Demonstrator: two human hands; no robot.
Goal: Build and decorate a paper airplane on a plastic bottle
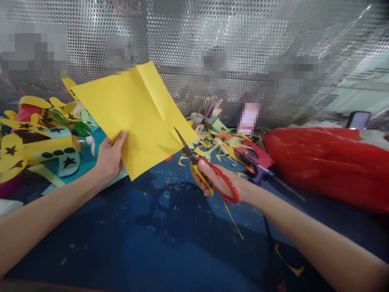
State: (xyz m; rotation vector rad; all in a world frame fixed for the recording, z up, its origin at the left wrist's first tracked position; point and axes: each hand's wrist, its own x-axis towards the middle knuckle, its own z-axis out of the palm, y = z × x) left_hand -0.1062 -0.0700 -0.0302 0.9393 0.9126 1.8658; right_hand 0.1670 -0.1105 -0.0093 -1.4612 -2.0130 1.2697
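A large sheet of yellow paper (pixel 133 113) with a crease near its upper right is held up above the blue table. My left hand (pixel 111 156) pinches its lower left edge, thumb on the front face. Scissors (pixel 223 180) with one red and one yellow handle are in my right hand (pixel 211 176), its fingers closed through the handles. Their dark blades point up and left, slightly apart, by the lower right edge of the sheet; whether they touch the paper I cannot tell.
Yellow and light-blue cutouts with black stars (pixel 68 162) pile up at the left. Colourful paper scraps (pixel 225 140) lie behind the scissors. A red plastic bag (pixel 328 166) fills the right side of the blue table (pixel 146 251). A perforated metal panel (pixel 182 24) stands behind.
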